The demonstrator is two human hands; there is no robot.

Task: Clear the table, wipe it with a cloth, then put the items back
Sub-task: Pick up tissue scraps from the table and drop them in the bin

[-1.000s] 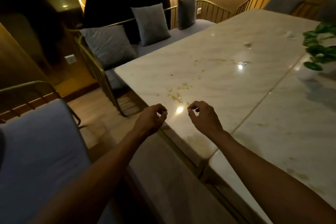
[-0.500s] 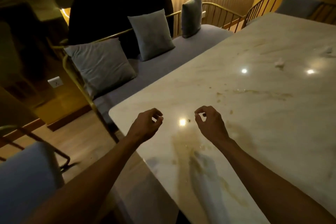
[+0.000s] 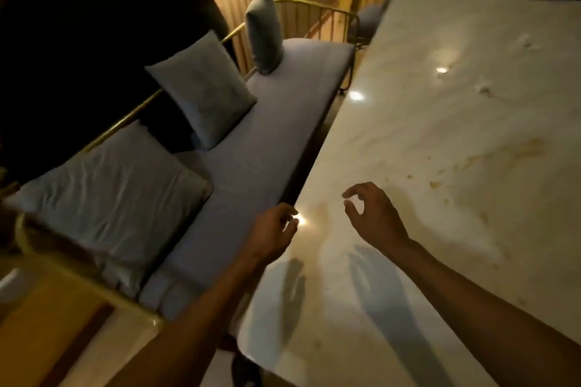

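Across the pale marble table (image 3: 456,141), brown stains (image 3: 503,154) spread toward two o'clock and small crumbs lie farther off near one o'clock; no dishes or other items show on the visible part of the top, and no cloth is in view. At the near edge, two bare hands hover just above the stone. The left hand (image 3: 270,232), at about seven o'clock of the table's middle, is loosely curled over the edge, its grip holding nothing that can be made out. The right hand (image 3: 374,214), just beside it at six o'clock, has thumb and forefinger nearly pinched, the other fingers (image 3: 358,190) arched; whether a crumb sits in that grip cannot be told.

By the look of it, clearing is done or nearly so and wiping has not begun. Next, the person would likely need to fetch a cloth and work the stained patch.

Beyond the table, at nine o'clock, a grey bench (image 3: 267,141) carries three cushions (image 3: 201,88); one chair (image 3: 374,3) stands at the far end.
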